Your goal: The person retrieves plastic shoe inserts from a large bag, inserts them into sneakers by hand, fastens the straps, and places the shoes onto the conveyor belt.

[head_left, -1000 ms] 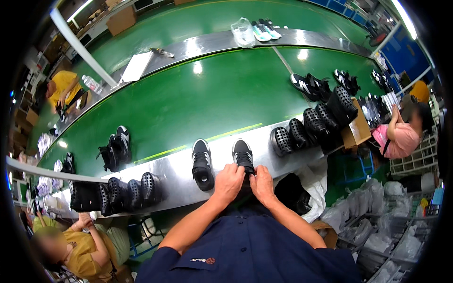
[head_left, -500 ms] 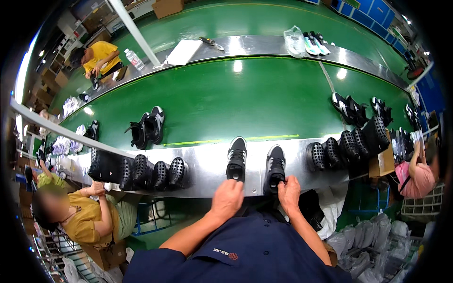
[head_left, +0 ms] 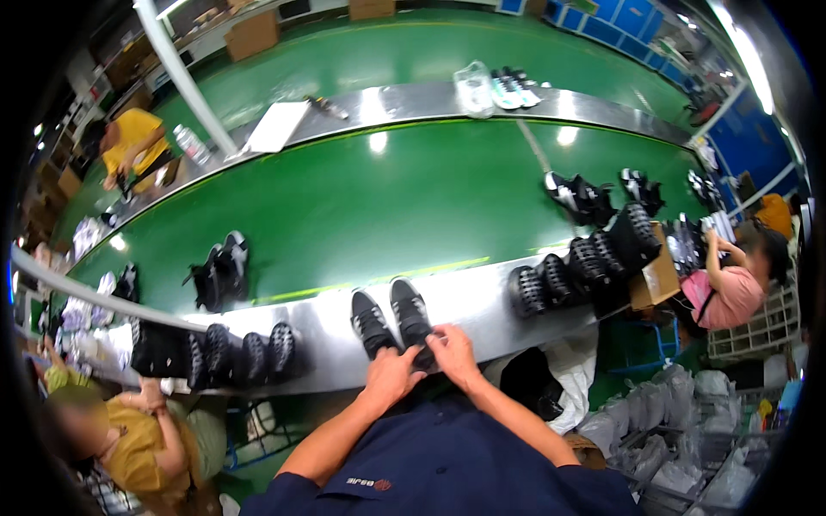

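Partly hidden by left hand [head_left: 390, 377] and right hand [head_left: 453, 353], two shoes [head_left: 410, 316], grasps unclear.

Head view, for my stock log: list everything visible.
Conveyor belt: one, green, centre
Near sneakers: two, black, near ledge
Other sneakers: several, black, on belt
Studded pieces: several, black, near ledge
Plastic bag: one, clear, far ledge
Pale sneakers: at least two, whitish, beside bag
Bottle: one, clear, far ledge
Flat sheet: one, white, far ledge
Cardboard boxes: several, brown, scattered
Wrapped items: many, translucent, lower right
Co-workers: several, yellow or pink tops, both sides
Left hand: one, bare, sneaker heels
Right hand: one, bare, sneaker heels
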